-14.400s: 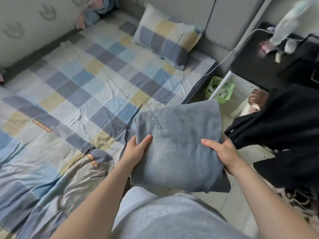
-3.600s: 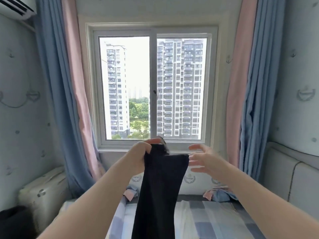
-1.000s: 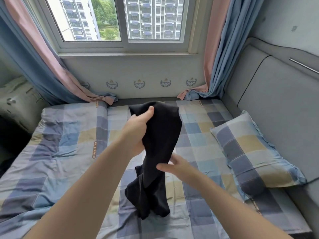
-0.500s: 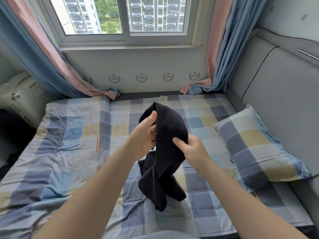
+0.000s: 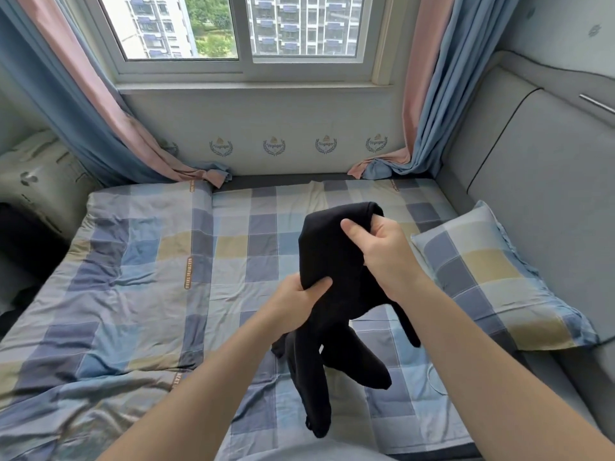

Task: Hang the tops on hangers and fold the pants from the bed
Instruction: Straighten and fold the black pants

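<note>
A black garment [image 5: 332, 261] was held bunched up above the middle of the bed [image 5: 133, 294]. Its top fold, at about one o'clock of the cloth, was clamped by the right hand [image 5: 386, 254], with the thumb laid across the front and the fingers curled behind. Its lower left edge, at about seven o'clock, was pinched by the left hand [image 5: 296, 302], the thumb pressed onto the front. Loose ends were left hanging toward six o'clock; whether the sheet was touched by them could not be told. The bed was covered by a checked sheet in blue, grey and yellow. A matching pillow [image 5: 492, 281] was seen at three o'clock, set against a grey padded headboard [image 5: 549, 194]. At twelve o'clock a window [image 5: 246, 28] was flanked by pink and blue curtains [image 5: 100, 111].
</note>
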